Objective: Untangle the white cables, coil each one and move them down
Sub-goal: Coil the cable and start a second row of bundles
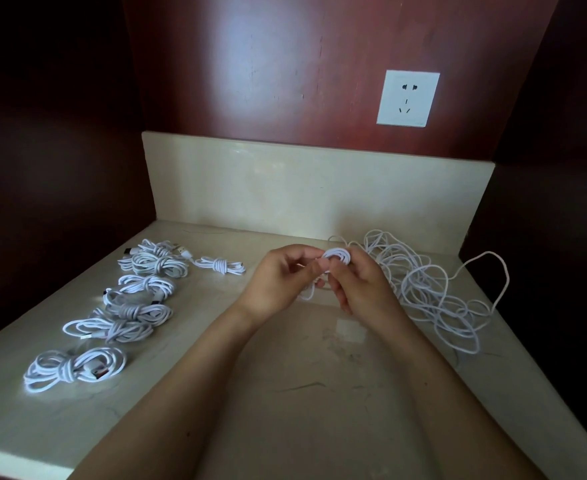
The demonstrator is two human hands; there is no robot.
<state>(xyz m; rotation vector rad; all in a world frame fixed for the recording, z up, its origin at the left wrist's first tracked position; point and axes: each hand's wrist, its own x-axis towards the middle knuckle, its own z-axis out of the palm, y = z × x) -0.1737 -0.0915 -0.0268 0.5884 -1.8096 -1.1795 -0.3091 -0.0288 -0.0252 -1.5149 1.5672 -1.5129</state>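
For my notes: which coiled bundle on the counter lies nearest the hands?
The small bundle at the back, set apart just left of the left hand; the others sit farther left.

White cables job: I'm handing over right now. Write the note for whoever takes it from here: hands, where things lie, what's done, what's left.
Left hand and right hand: both pinch a small coil held above the counter, its loose tail hanging below them.
Done: finished bundles lie in a row along the left side of the counter, with one more set apart nearer the middle.
Left to do: finish winding this coil and set it down with the others, then work through the tangled pile on the right, one cable at a time.
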